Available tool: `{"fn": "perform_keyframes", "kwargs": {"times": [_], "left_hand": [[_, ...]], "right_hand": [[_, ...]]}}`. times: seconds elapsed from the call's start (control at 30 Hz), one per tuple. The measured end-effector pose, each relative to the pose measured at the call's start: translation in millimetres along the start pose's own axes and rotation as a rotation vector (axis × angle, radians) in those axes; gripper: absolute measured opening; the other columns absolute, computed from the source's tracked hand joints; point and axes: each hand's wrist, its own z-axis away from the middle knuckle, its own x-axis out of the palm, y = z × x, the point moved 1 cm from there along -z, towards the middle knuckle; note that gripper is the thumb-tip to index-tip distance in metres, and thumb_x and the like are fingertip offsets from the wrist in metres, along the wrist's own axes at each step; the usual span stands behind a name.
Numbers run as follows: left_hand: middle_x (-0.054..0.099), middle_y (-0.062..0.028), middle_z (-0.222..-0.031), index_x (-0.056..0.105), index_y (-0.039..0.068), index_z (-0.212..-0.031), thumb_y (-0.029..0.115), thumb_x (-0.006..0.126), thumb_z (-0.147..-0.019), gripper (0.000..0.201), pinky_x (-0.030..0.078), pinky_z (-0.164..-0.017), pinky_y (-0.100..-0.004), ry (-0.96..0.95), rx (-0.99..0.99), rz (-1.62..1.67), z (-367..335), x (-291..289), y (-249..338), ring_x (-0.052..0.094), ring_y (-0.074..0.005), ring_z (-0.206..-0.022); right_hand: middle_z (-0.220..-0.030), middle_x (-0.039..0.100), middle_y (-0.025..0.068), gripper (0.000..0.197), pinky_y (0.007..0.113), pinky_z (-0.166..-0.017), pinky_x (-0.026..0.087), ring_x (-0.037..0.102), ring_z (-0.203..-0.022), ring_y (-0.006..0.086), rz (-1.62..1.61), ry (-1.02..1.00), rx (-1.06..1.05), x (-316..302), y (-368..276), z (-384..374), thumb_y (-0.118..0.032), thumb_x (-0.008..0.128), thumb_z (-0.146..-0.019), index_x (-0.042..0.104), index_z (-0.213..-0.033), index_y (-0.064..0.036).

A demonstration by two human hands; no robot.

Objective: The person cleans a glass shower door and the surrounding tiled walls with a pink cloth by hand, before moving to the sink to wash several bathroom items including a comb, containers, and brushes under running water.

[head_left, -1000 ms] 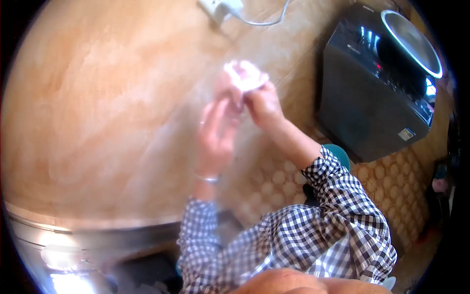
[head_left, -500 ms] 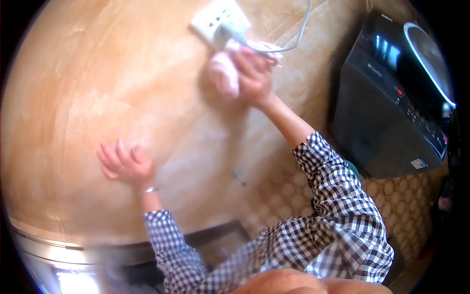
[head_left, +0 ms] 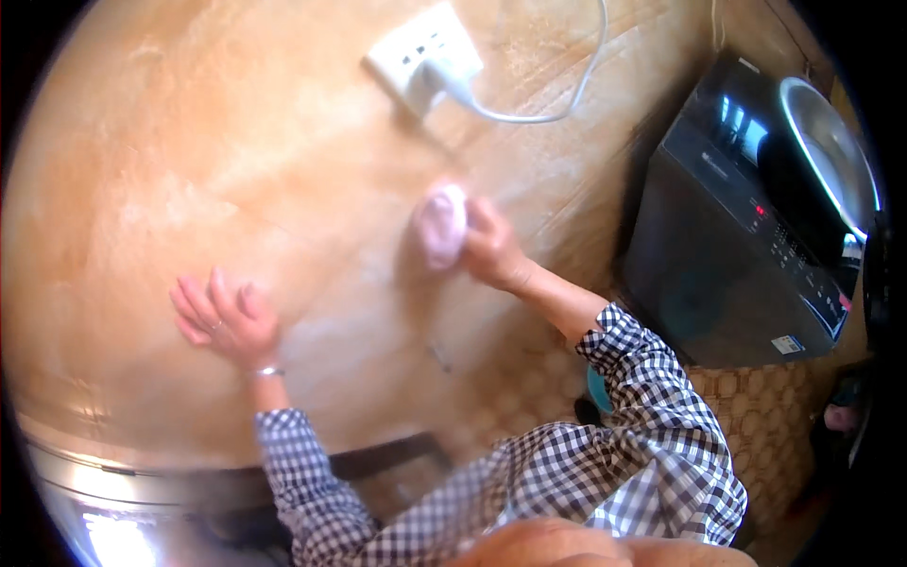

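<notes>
My right hand [head_left: 493,248] is closed round a bunched pale pink cloth [head_left: 441,227], at the tan, marbled wall [head_left: 236,189]. Whether the cloth presses on the wall I cannot tell. Above it, a white plug [head_left: 444,79] sits in the white wall socket [head_left: 404,49], and a white cord [head_left: 557,115] loops up from it. To the left, my left hand [head_left: 230,321] is held up at the wall with its fingers apart and nothing in them; a ring and a bracelet show on it.
A dark washing machine [head_left: 704,236] with a lit red display stands at the right, a metal basin [head_left: 827,142] on top. Below lies the patterned tiled floor [head_left: 756,406]. A teal thing [head_left: 598,387] shows partly behind my right sleeve. A small fixture [head_left: 438,355] juts out low down.
My right hand has come down from just under the socket with the cloth, away from the plug and cord. The left hand has shifted slightly leftward in view.
</notes>
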Motion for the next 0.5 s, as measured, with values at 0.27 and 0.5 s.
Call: {"fn": "perform_keyframes", "kwargs": {"times": [0.27, 0.5], "left_hand": [[0.037, -0.0155, -0.140, 0.052, 0.011, -0.121, 0.028, 0.049, -0.088, 0.037, 0.018, -0.103, -0.0463, -0.072, -0.030, -0.070, 14, -5, -25, 0.033, -0.0339, -0.130], [0.037, -0.0153, -0.140, 0.052, 0.012, -0.122, 0.028, 0.048, -0.089, 0.036, 0.018, -0.103, -0.0450, -0.065, -0.022, -0.058, 16, -13, -14, 0.033, -0.0326, -0.130]], "right_hand": [[-0.082, 0.063, 0.0089, 0.005, 0.035, -0.066, 0.048, 0.058, -0.078, 0.0275, -0.019, -0.015, 0.334, -37, 17, -196, -0.011, 0.065, -0.070, 0.063, -0.074, -0.0086], [-0.075, 0.062, 0.0029, 0.007, 0.035, -0.069, 0.050, 0.057, -0.078, 0.0251, 0.145, -0.059, -0.187, -20, -14, -192, -0.017, 0.066, -0.066, 0.061, -0.062, -0.0142]]}}
